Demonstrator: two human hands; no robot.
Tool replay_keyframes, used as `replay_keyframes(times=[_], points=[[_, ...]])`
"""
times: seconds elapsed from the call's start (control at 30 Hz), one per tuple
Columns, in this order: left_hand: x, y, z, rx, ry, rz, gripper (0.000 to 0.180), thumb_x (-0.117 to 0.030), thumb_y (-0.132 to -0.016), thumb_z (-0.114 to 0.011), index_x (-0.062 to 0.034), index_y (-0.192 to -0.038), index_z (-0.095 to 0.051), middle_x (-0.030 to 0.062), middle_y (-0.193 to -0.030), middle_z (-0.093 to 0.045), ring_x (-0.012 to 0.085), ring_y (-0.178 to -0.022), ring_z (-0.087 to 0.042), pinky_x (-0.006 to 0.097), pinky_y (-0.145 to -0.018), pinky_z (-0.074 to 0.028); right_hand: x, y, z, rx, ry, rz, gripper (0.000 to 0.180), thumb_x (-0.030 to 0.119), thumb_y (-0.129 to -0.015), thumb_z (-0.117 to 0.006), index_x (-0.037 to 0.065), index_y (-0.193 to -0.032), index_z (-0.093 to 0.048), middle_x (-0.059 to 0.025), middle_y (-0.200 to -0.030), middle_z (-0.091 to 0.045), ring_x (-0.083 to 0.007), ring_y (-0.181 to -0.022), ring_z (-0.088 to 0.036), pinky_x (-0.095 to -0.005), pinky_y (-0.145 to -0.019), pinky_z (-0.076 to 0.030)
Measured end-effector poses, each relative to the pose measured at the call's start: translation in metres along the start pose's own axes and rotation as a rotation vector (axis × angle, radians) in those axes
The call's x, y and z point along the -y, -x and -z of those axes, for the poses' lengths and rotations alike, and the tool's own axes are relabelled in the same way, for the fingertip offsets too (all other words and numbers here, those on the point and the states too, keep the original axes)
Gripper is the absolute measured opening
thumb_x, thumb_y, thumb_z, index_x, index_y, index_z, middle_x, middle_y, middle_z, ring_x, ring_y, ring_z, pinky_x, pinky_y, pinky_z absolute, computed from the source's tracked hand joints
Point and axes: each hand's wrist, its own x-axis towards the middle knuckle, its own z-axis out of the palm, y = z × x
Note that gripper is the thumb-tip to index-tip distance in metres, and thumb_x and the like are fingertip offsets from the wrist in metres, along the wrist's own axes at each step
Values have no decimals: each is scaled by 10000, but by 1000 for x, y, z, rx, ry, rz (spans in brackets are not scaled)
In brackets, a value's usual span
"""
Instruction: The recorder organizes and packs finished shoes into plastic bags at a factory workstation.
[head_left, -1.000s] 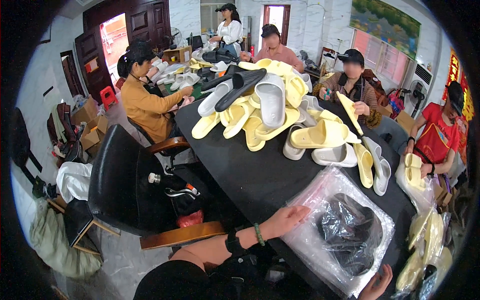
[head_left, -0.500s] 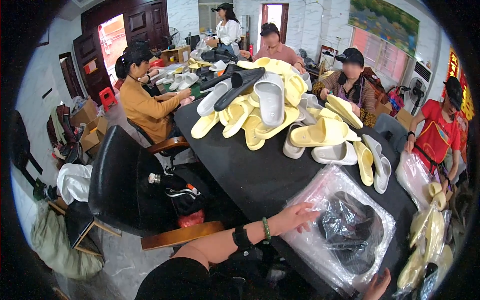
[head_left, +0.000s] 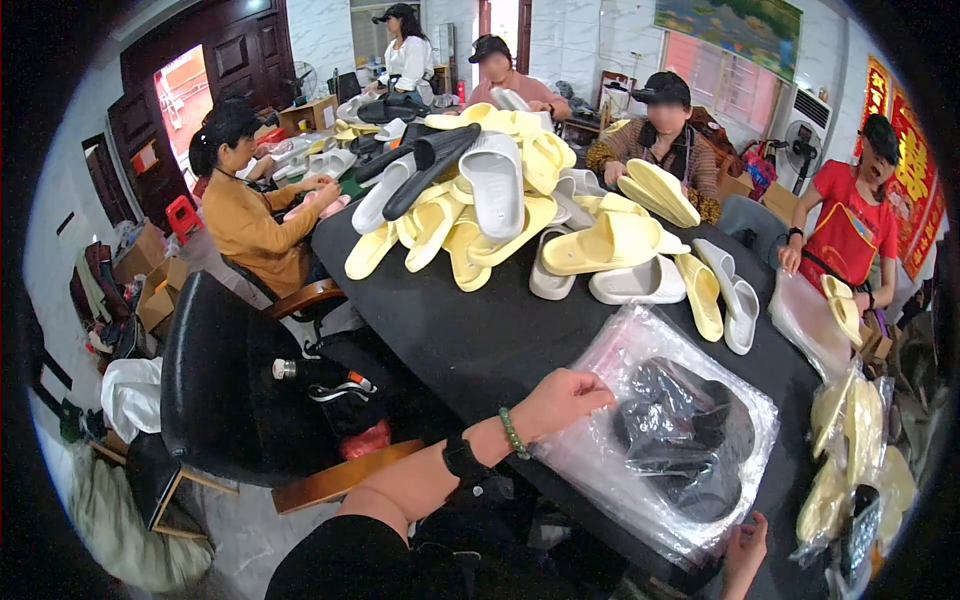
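Note:
A clear plastic bag (head_left: pixel 590 440) holding a pair of black slide sandals (head_left: pixel 690 430) lies on top of a flat stack of similar bags at the near end of the dark table. My left hand (head_left: pixel 565 402), with a green bead bracelet and a black band on its wrist, pinches the bag's left side, thumb and fingers together. At the lower right corner of the bag, my right hand (head_left: pixel 745 555) has its fingers curled against the plastic edge; part of that hand is hidden.
Yellow, grey and black slides (head_left: pixel 495 185) form a heap on the dark table (head_left: pixel 400 310). Bagged yellow slides (head_left: pixel 840 430) lie at the right edge. A black chair (head_left: pixel 225 370) stands to the left. Several people sit or stand around the table; one in red (head_left: pixel 850 215) holds a plastic bag.
My left hand has closed from spread fingers to a pinch on the bag's left side. My right hand's fingers have drawn in at the lower corner. The whole view has shifted slightly.

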Motion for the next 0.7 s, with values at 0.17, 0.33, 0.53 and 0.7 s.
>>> replay_keyframes(times=[0.17, 0.33, 0.53, 0.7], points=[[-17, 9, 10, 48, 202, -150, 172, -137, -960, -595, 4, -969, -693, 73, -916, -727, 117, -813, -670, 262, -693, -538, -2, 3, -4, 27, -23, -10, 567, -7, -800, -703, 31, -1330, -504, -113, -789, -615, -193, -684, -609, -315, -642, -511], [-34, 16, 23, 123, 269, 22, 309, -195, -995, -527, 18, -1218, -538, 137, -995, -698, 215, -837, -708, 289, -652, -550, 43, 12, 2, 18, 112, 90, 444, 62, -815, -704, -27, -1226, -560, -188, -894, -656, -302, -761, -656, -371, -674, -524], [-27, 13, 17, -234, 47, -279, 375, -118, -977, -538, 1, -1329, -489, 114, -1093, -646, 160, -873, -654, 265, -740, -520, 64, 0, 18, -94, 10, 126, 453, 51, -793, -746, -12, -1205, -571, -170, -1054, -643, -259, -823, -660, -329, -723, -552], [-54, 23, 2, -161, 330, -515, 560, -172, -896, -703, 5, -1371, -466, 82, -1163, -593, 140, -977, -596, 258, -837, -483, 111, -44, 56, -144, -1058, 312, 518, 40, -856, -719, 37, -1322, -494, -61, -1265, -556, -151, -1101, -568, -297, -956, -465]])
